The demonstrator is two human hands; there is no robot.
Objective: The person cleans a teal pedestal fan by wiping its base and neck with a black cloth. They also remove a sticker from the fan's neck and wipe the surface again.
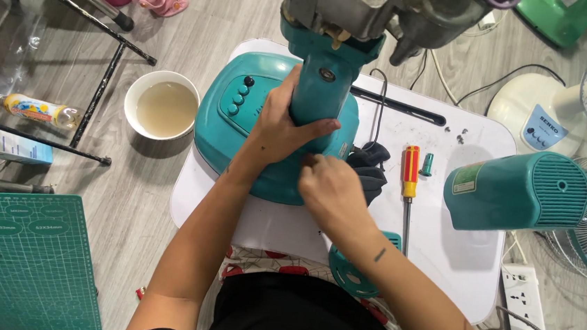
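Head view: the left hand [279, 125] is wrapped around the teal fan stand column [320, 90], fingers clasped across its front just above the teal fan base [227, 121], which sits on the white table [453, 261]. The right hand [330, 189] is curled at the foot of the column, fingertips tucked against the base beside a dark cloth [370, 165]; what they pinch cannot be told. A screwdriver [409, 188] lies just right, near the teal motor cover [515, 189]
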